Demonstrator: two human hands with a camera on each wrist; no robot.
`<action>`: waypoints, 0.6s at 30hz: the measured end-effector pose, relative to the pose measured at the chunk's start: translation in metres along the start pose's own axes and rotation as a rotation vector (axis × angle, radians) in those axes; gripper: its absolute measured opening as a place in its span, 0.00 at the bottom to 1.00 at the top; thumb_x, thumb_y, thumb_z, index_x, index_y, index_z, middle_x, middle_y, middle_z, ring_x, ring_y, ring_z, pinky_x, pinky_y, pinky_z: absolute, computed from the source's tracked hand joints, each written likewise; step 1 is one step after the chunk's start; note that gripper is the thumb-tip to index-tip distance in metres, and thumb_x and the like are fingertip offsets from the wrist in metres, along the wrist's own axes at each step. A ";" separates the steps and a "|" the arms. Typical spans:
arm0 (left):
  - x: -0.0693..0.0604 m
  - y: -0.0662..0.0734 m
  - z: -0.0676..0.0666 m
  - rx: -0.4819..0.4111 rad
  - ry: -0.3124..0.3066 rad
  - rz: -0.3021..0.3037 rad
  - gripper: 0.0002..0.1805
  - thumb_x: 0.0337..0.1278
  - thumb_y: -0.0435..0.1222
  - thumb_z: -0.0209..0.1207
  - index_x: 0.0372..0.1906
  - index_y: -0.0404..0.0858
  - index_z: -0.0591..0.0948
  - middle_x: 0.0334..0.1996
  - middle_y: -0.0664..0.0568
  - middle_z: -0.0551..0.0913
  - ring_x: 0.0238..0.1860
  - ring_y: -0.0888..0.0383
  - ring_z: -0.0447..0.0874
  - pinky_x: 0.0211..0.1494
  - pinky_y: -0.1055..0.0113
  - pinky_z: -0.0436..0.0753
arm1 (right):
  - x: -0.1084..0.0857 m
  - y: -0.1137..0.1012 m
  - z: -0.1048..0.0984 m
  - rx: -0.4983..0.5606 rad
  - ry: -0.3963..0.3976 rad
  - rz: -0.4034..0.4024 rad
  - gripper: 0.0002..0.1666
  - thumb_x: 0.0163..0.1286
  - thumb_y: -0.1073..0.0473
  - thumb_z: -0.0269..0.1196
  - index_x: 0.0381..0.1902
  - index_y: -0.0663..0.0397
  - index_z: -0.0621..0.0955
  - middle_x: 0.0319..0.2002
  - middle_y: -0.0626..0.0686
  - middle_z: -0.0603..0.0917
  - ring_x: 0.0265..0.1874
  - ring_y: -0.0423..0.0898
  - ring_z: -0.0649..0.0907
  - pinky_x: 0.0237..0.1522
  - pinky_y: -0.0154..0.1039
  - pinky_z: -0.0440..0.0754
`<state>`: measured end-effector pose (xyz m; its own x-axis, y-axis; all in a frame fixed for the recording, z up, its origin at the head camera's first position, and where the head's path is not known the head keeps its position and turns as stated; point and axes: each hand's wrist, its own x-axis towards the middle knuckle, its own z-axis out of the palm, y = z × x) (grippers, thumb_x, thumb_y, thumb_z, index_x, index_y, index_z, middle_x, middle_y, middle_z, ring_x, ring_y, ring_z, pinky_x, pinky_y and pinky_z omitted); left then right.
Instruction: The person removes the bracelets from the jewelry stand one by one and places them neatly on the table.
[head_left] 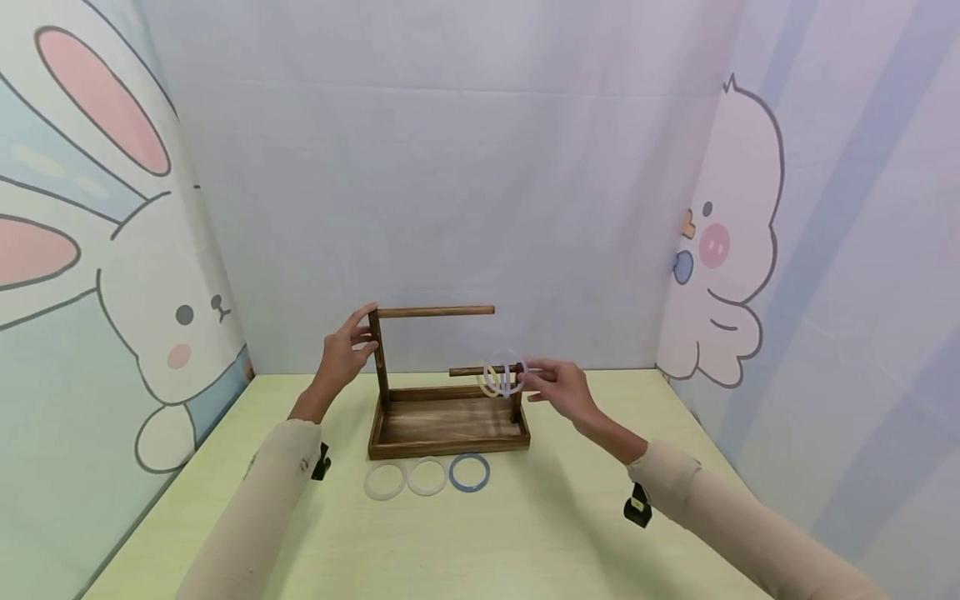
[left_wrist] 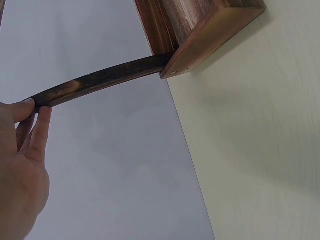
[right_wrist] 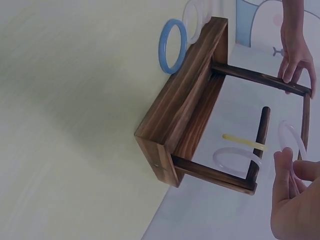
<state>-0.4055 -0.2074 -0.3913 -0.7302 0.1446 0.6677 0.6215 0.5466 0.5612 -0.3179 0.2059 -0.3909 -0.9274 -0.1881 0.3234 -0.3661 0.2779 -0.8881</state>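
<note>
A dark wooden bangle stand (head_left: 450,452) has a tray base, a tall left post with an upper bar (head_left: 435,312), and a short right post with a lower bar (head_left: 465,372). My left hand (head_left: 345,357) grips the tall post near its top, thumb and fingers on either side of the wood (left_wrist: 100,79). With thumb and fingertips, my right hand (head_left: 558,387) pinches a pale translucent bangle (right_wrist: 291,131), beside the lower bar's post. On the lower bar hang a yellow bangle (right_wrist: 237,140) and a pale lavender bangle (right_wrist: 227,151).
On the pale table (head_left: 465,550), in front of the stand, lie a pinkish-white bangle (head_left: 384,497), a clear whitish bangle (head_left: 427,493) and a blue bangle (head_left: 469,489). Behind the table rises a plain curtain (head_left: 450,208), with cartoon-printed walls on both sides.
</note>
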 end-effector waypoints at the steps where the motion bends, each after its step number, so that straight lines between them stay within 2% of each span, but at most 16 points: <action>1: 0.000 0.000 0.000 0.001 0.001 -0.001 0.44 0.61 0.18 0.64 0.79 0.50 0.68 0.52 0.28 0.85 0.51 0.34 0.88 0.48 0.44 0.89 | -0.002 0.001 -0.001 0.006 -0.004 0.003 0.22 0.76 0.67 0.63 0.64 0.72 0.79 0.52 0.72 0.85 0.46 0.60 0.90 0.41 0.43 0.92; 6: 0.000 0.000 0.000 0.000 0.006 0.012 0.44 0.62 0.18 0.64 0.79 0.49 0.68 0.52 0.28 0.85 0.51 0.34 0.88 0.47 0.44 0.89 | -0.015 0.003 -0.003 0.008 -0.001 0.054 0.21 0.75 0.65 0.66 0.62 0.69 0.82 0.50 0.68 0.88 0.43 0.54 0.92 0.43 0.48 0.92; 13: -0.001 -0.001 -0.001 -0.001 0.013 0.008 0.44 0.61 0.17 0.64 0.79 0.50 0.68 0.52 0.29 0.86 0.50 0.34 0.89 0.47 0.44 0.89 | -0.032 0.014 -0.002 0.057 -0.030 0.133 0.24 0.75 0.64 0.66 0.65 0.71 0.79 0.49 0.67 0.88 0.47 0.61 0.90 0.43 0.44 0.92; 18: -0.001 0.001 -0.001 -0.001 0.006 0.003 0.44 0.61 0.18 0.65 0.79 0.49 0.68 0.52 0.29 0.85 0.51 0.34 0.88 0.47 0.44 0.89 | -0.040 0.025 -0.001 0.067 -0.024 0.163 0.22 0.75 0.65 0.65 0.63 0.69 0.81 0.49 0.67 0.88 0.46 0.61 0.90 0.43 0.45 0.92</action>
<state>-0.4039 -0.2075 -0.3907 -0.7271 0.1415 0.6718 0.6237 0.5451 0.5602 -0.2905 0.2215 -0.4255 -0.9717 -0.1685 0.1656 -0.2038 0.2430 -0.9484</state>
